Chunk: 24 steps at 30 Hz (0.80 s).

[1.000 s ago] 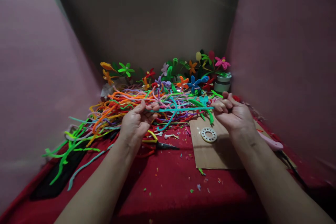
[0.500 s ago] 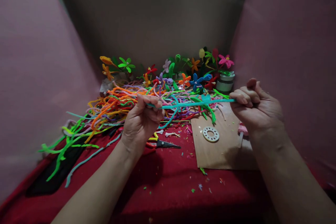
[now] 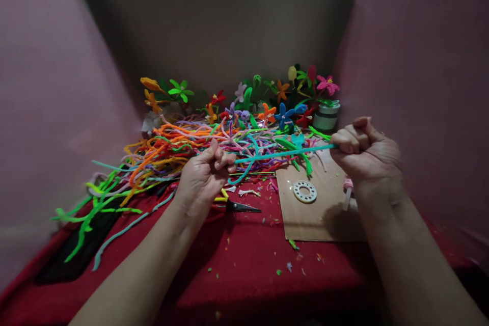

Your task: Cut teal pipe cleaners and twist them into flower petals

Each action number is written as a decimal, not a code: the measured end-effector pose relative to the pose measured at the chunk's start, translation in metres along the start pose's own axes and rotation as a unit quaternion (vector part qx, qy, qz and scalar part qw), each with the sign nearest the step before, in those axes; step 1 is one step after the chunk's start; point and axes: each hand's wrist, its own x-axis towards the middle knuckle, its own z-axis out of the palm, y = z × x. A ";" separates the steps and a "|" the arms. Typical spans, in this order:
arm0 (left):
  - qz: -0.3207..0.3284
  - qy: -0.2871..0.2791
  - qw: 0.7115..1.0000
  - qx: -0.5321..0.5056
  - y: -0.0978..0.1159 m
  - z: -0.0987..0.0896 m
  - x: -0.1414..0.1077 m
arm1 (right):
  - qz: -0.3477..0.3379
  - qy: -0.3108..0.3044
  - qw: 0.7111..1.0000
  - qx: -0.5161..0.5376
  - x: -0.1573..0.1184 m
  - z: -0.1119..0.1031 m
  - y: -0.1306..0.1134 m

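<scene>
I have the left hand [image 3: 203, 172] and right hand [image 3: 367, 157] closed on a thin, fuzzy turquoise pipe cleaner [image 3: 275, 155]. It stretches straight between them, above a scrap-strewn red cloth [image 3: 248, 265]

Pinkish walls [image 3: 46, 112] (dimly lit) flank a dark grey back wall [image 3: 221, 25].

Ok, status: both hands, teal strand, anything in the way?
Left fingers and right fingers both closed on teal strand. It runs straight between them. Nothing seen blocking it; pile behind, scissors on cloth.
</scene>
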 end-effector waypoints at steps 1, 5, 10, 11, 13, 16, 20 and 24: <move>0.000 -0.002 1.000 -0.003 0.000 0.000 0.001 | 0.003 0.001 1.000 0.005 0.001 -0.001 0.000; 0.037 0.028 0.998 -0.040 0.004 0.001 0.004 | 0.024 0.003 0.999 0.030 0.007 -0.003 0.009; 0.085 0.020 0.992 -0.091 0.004 0.008 0.000 | 0.031 0.006 0.998 0.059 0.010 -0.001 0.025; 0.082 0.009 0.993 -0.085 0.002 0.010 -0.001 | 0.032 0.009 0.998 0.061 0.010 -0.001 0.027; 0.073 -0.001 0.995 -0.067 -0.005 0.012 -0.002 | 0.031 0.007 0.998 0.051 0.009 -0.001 0.033; 0.079 0.014 0.995 -0.056 -0.012 0.013 -0.001 | 0.046 0.011 0.998 0.031 0.007 -0.004 0.040; 0.089 0.042 0.993 -0.057 -0.012 0.010 0.005 | 0.078 0.069 0.993 0.050 0.006 -0.009 0.045; 0.074 0.086 0.993 -0.043 -0.009 0.006 0.009 | 0.077 0.108 0.989 0.058 0.006 -0.009 0.044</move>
